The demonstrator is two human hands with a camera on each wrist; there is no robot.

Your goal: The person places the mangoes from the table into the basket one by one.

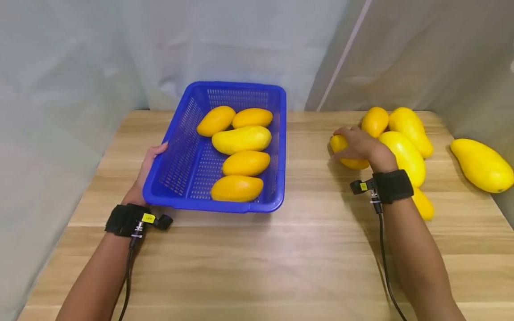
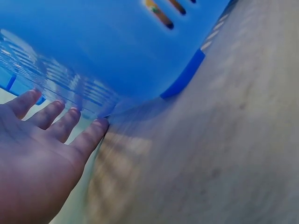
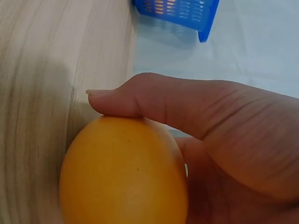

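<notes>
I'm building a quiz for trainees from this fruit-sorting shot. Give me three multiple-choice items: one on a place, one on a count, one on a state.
1. Where does the left hand rest?
A. On the blue basket's left wall
B. On a loose mango
C. Flat on the table's middle

2. How many mangoes lie in the basket?
A. Three
B. Five
C. Eight

3. What is the right hand doing?
A. Hanging idle above the table
B. Pushing the basket
C. Gripping a mango from the pile on the table

Answers: 1 A, the straight fingers lie against the basket's wall in the left wrist view. 2 B, five yellow mangoes show inside in the head view. 3 C, the right wrist view shows the thumb pressed over the fruit.
</notes>
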